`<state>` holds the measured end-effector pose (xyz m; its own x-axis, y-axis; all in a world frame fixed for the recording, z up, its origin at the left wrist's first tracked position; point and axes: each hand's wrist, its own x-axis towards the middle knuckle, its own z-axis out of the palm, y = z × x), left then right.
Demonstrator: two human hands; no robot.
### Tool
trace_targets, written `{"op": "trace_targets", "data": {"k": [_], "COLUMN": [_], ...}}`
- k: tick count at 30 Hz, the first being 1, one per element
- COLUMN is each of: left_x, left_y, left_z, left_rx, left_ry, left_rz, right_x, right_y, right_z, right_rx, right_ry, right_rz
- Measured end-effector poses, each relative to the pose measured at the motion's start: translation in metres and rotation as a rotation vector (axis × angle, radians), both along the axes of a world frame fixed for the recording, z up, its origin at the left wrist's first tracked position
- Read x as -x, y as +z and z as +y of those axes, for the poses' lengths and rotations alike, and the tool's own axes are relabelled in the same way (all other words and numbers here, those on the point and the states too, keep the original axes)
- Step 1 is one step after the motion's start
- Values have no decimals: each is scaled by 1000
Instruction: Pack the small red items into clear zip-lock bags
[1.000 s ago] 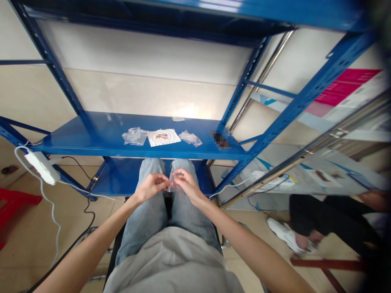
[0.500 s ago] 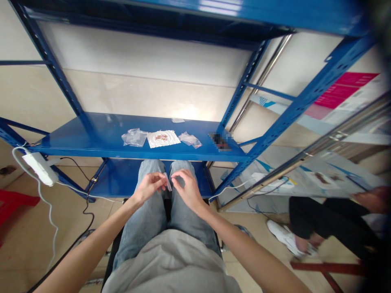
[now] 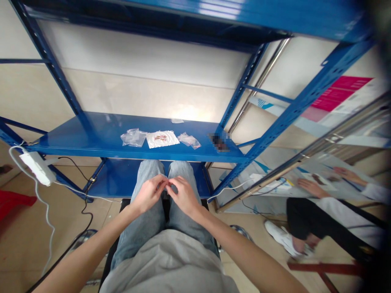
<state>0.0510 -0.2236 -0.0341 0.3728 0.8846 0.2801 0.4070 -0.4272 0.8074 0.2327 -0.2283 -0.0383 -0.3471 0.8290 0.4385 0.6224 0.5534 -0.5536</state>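
Observation:
My left hand (image 3: 148, 194) and my right hand (image 3: 184, 197) meet fingertip to fingertip above my knees, in light blue jeans. Between them a small folded plastic bag (image 3: 167, 186) is almost wholly hidden by my fingers. On the blue metal shelf (image 3: 91, 140) in front of me lie a crumpled transparent bag (image 3: 133, 137), a white packet with reddish bits (image 3: 161, 139) and a small transparent bag (image 3: 189, 140). A pixelated dark object (image 3: 219, 142) rests further right on the shelf. Neither hand touches the shelf.
A white power strip (image 3: 38, 168) hangs at the shelf's left end, its cables trailing to the floor. At right, a seated person's hands (image 3: 311, 188) rest beyond a metal-edged glass panel (image 3: 275, 175). A red stool (image 3: 12, 201) stands at far left.
My hands have closed together, and the small bag, visible earlier, is now nearly hidden between my fingertips. The other person's hands have moved into view on the right.

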Motion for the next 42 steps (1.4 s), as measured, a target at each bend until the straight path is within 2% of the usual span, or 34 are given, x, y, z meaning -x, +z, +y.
{"op": "trace_targets", "data": {"k": [5, 8, 13, 16, 21, 26, 31, 35, 38, 40, 42], "left_x": [-1, -2, -2, -3, -5, -2, -1, -2, -1, 0, 3], "left_y": [-2, -4, -4, -3, -4, -2, -3, -5, -3, 0, 4], "left_z": [-1, -2, -1, -2, -8, -4, -2, -2, -1, 0, 3], "left_rx": [-37, -57, 1, -19, -97, -122, -140, -134, -115, -103, -69], "left_ry": [-1, 8, 33, 57, 99, 218, 171, 247, 291, 289, 266], "left_rz": [96, 156, 126, 159, 305, 346, 342, 378, 369, 299, 139], "right_x": [0, 0, -1, -2, -2, -3, -3, 0, 3, 3, 1], "right_y": [-2, -3, 1, 3, 3, 2, -3, -9, -10, -8, -5], "right_z": [1, 0, 2, 4, 4, 7, 8, 9, 9, 9, 10], "right_rx": [-3, 57, 234, 268, 248, 198, 189, 122, 62, 59, 98], "right_ry": [-17, -57, 1, 37, -48, -173, -103, -144, -122, -68, -18], "right_rz": [-93, -112, 40, 117, 17, -16, 11, 74, 120, 165, 258]}}
